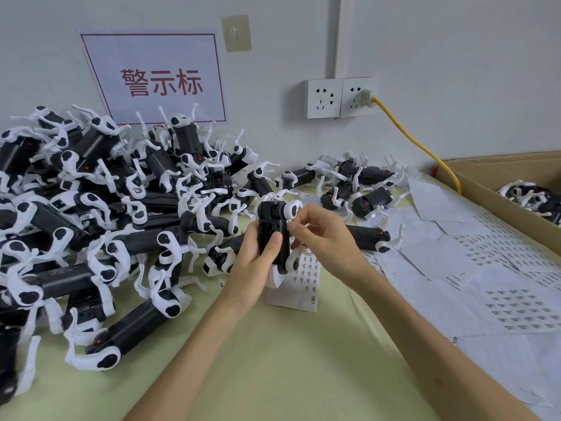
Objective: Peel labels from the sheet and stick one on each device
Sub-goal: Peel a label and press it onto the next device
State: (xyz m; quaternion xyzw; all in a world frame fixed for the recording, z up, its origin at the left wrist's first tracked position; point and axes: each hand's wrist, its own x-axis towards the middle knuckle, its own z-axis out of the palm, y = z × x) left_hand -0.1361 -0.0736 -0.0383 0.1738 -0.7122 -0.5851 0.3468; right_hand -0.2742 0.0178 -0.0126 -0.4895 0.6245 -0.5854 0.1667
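Black ribbed device (272, 235), left hand (253, 262) gripping, right hand (321, 235) pinching.

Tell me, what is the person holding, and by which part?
The left hand grips a black-and-white device round its black body; the right hand pinches the device's side edge.

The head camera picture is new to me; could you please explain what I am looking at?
This is no robot: one camera on a person's head looks down at their bare hands. The left hand grips a black-and-white device, and the right hand pinches at its side; any label there is too small to see. A label sheet lies under the hands on the table, more sheets to the right, a pile of like devices to the left, and a cardboard box at far right holds a few.
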